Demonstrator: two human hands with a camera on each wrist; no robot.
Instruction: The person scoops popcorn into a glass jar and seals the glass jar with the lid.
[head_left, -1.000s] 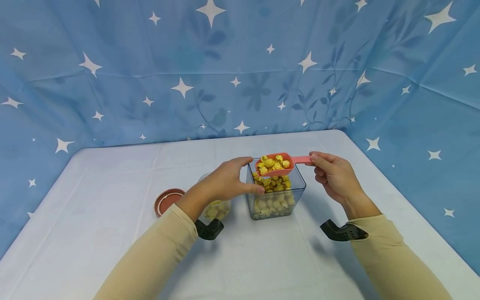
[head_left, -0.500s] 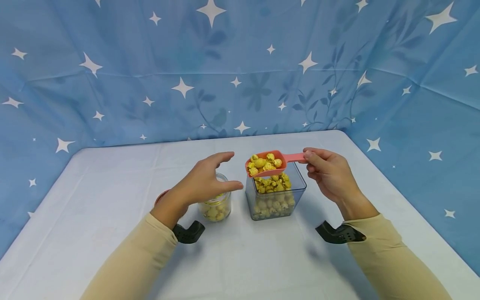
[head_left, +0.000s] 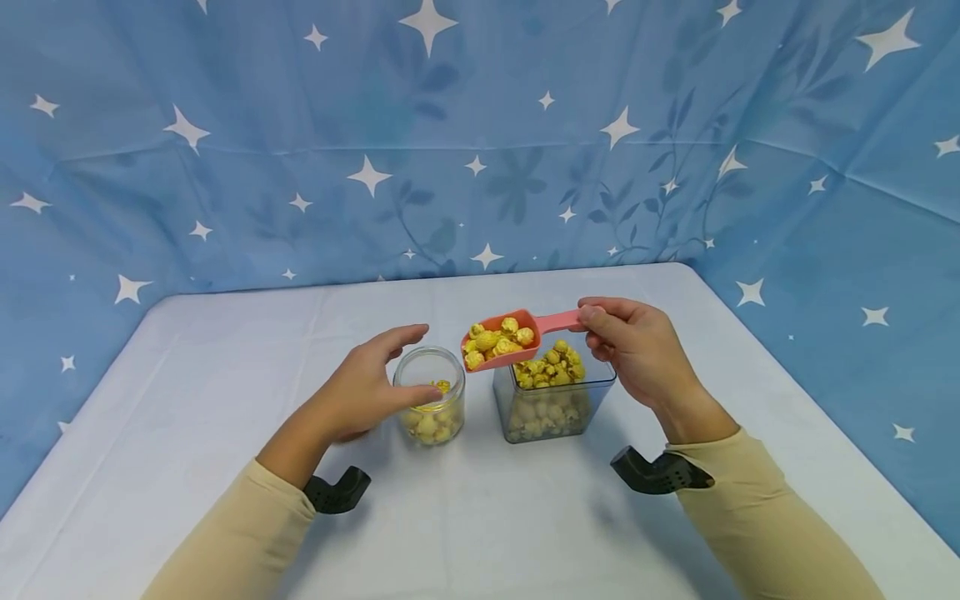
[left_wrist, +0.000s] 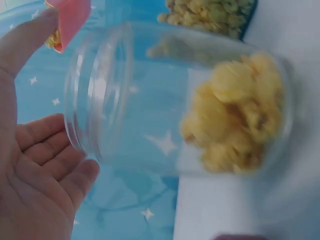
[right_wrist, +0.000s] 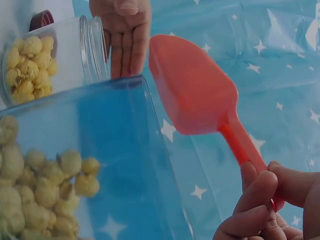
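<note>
My right hand (head_left: 609, 327) pinches the handle of a pink scoop (head_left: 501, 337) heaped with yellow popcorn. It holds the scoop level in the air, between a small round glass jar (head_left: 431, 407) and a clear square container (head_left: 555, 398) of popcorn. The jar stands open with some popcorn at its bottom. My left hand (head_left: 372, 377) is spread beside the jar's left side, fingers straight and thumb at the front. The left wrist view shows the jar (left_wrist: 180, 105) close to the open palm (left_wrist: 35, 175). The right wrist view shows the scoop's underside (right_wrist: 192, 87) above the container (right_wrist: 100, 165).
A white table (head_left: 225, 350) sits inside a blue starred cloth backdrop (head_left: 480, 133) that closes off the back and both sides. A dark red lid (right_wrist: 42, 19) lies behind the jar, hidden by my left hand in the head view.
The scoop rose out of the square container and travelled left toward the jar. My left hand let go of the container and moved left to the jar's side.
</note>
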